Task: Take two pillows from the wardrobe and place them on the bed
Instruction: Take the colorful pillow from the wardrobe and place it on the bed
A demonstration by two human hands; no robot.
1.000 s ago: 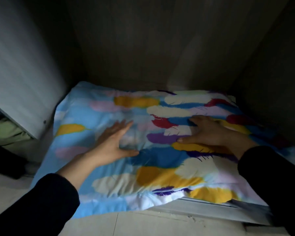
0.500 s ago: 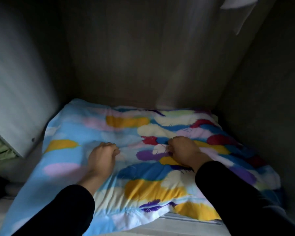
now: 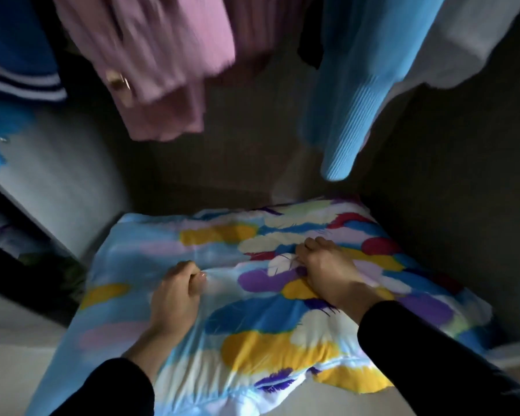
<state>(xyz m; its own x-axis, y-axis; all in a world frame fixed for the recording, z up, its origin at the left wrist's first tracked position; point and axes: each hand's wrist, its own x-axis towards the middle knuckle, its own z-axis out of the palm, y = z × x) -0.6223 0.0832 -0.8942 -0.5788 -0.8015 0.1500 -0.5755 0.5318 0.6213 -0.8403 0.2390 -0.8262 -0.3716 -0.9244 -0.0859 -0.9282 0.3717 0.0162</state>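
In the lower middle of the frame I see the pillow (image 3: 252,310) lying on the wardrobe (image 3: 433,175) floor, its near edge hanging out. My left hand (image 3: 174,292) and right hand (image 3: 327,270) are both clenched, bunching its cover. Clothes (image 3: 162,70) hang across the top.

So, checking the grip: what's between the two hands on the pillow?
Head view: only bunched pillow fabric between left hand and right hand.

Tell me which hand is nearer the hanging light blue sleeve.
Right. The right hand grips the pillow almost below the sleeve; the left hand grips farther left.
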